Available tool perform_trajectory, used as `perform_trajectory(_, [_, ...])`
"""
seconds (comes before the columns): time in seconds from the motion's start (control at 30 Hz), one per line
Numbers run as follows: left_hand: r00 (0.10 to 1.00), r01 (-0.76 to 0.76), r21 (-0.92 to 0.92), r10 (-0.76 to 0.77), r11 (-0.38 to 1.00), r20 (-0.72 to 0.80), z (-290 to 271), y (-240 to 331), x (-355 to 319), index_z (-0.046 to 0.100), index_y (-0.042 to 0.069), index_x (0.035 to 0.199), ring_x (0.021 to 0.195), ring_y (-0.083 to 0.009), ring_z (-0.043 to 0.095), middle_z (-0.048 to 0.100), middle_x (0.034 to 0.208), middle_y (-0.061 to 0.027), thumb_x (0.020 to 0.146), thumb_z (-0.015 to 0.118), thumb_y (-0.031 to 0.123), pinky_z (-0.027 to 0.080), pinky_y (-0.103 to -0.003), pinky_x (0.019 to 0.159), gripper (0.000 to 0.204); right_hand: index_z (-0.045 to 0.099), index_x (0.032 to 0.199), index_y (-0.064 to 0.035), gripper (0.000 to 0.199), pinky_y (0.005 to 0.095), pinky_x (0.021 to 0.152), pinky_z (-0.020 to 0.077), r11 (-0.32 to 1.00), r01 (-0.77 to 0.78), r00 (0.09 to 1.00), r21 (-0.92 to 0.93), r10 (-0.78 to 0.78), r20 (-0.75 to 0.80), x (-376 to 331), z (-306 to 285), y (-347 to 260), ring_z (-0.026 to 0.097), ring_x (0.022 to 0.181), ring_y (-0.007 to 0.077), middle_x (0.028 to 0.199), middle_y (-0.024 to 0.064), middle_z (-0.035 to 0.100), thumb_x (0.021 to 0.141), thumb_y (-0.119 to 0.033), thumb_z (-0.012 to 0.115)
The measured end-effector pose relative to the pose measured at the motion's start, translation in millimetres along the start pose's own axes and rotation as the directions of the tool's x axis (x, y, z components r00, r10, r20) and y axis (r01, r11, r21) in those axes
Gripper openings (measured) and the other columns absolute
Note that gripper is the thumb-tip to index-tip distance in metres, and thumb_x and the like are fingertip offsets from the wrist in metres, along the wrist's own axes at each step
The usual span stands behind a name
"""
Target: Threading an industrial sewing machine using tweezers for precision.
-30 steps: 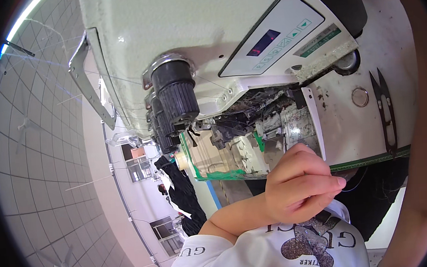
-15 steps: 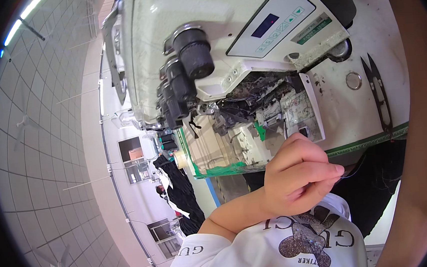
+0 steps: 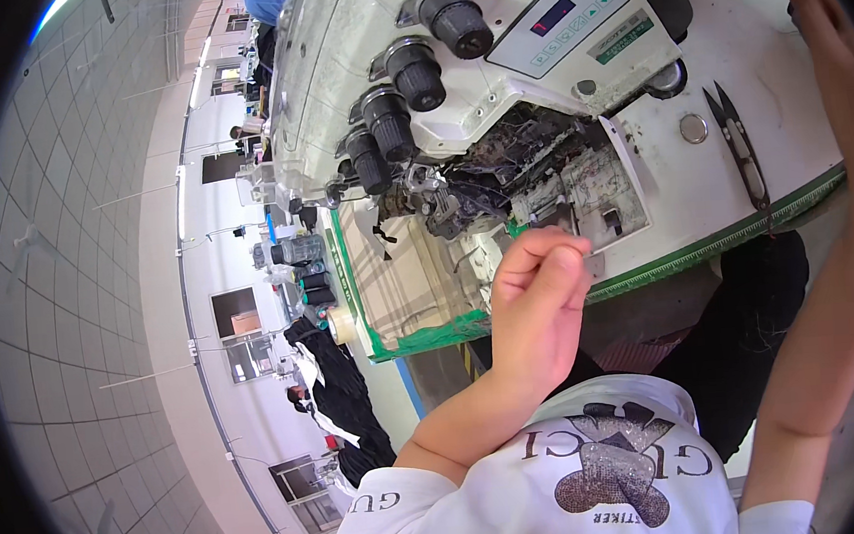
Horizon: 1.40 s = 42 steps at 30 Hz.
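- Sewing machine: occupies the upper centre of the frame, on the pale surface. The casing is white and smudged, with a row of black ribbed knobs and a slanted control panel whose display is lit red.
- Lower compartment: open at the centre, which appears to leave the mechanism accessible from the front. The metal inside looks dark, with lint and loose fibres.
- Left hand: raised just in front of the compartment. The grip is closed, thumb against forefinger; such a pinch would suit something fine, but whether anything lies between the fingertips cannot be told.
- Right hand: at the upper right edge of the frame, beyond the snips. The state of its grip cannot be told, as the fingers run into the dark rim.
- Snips: lie right of centre, beside a round metal disc, presumably placed for easy reach.
- Measuring tape: green, along the near edge of the surface, probably for measuring there.
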<state>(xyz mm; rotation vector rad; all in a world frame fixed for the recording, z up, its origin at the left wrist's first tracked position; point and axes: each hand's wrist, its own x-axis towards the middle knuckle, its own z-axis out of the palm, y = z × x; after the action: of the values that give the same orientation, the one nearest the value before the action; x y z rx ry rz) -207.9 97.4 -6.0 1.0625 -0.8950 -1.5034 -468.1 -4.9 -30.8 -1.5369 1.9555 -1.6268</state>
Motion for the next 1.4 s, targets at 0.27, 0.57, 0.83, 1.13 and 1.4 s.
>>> perform_trajectory(0.27, [0.932,0.352,-0.379,-0.357,0.856,0.06,-15,14,-5,0.069,0.016,0.104,0.059,-0.0088,0.032,0.033,0.06,0.0053,0.1,0.058,0.024,0.033,-0.024,0.061,0.015,0.071,0.101,-0.0011,0.015,0.0227,0.058,0.0351,0.974,-0.136,0.971,0.178,0.096,0.218,-105,-28,-29,0.047,0.065,0.0104,0.075,0.0037,0.051,0.087,-0.002,0.067])
perform_trajectory(0.57, [0.938,0.336,-0.356,-0.343,0.872,0.044,-11,22,-23,0.068,0.014,0.102,0.06,-0.0072,0.033,0.036,0.061,0.0064,0.099,0.059,0.024,0.034,-0.024,0.061,0.014,0.066,0.09,-0.0013,0.014,0.027,0.057,0.0452,0.866,-0.224,0.935,0.446,0.062,0.349,-136,-23,-78,0.057,0.065,0.0188,0.076,0.0082,0.06,0.077,0.004,0.071])
perform_trajectory(0.83, [0.954,0.239,-0.255,-0.276,0.937,-0.119,-6,23,-28,0.066,0.011,0.099,0.059,-0.0064,0.033,0.037,0.061,0.007,0.096,0.064,0.022,0.031,-0.024,0.059,0.012,0.062,0.083,-0.0015,0.017,0.0339,0.053,0.0444,0.906,-0.045,0.953,0.422,-0.088,0.291,-141,-9,-94,0.055,0.062,0.0261,0.071,0.0098,0.056,0.073,0.003,0.075])
perform_trajectory(1.13, [0.955,0.195,-0.199,-0.232,0.96,-0.183,-8,25,-26,0.063,0.011,0.091,0.06,-0.0058,0.033,0.036,0.061,0.0081,0.094,0.066,0.022,0.03,-0.024,0.06,0.012,0.062,0.082,-0.0028,0.017,0.0365,0.052,0.042,0.919,-0.009,0.938,0.395,-0.129,0.321,-139,0,-99,0.054,0.06,0.0268,0.07,0.0087,0.054,0.071,0.003,0.074])
perform_trajectory(1.4, [0.981,0.133,-0.175,-0.155,0.975,-0.117,-22,18,-23,0.065,0.004,0.116,0.071,-0.007,0.046,0.051,0.074,0.0039,0.097,0.063,0.02,0.039,-0.025,0.075,0.024,0.062,0.079,-0.0049,0.015,0.0376,0.052,0.0426,0.901,-0.041,0.94,0.431,-0.112,0.324,-132,19,-99,0.055,0.06,0.0272,0.068,0.0081,0.053,0.072,0.001,0.073])
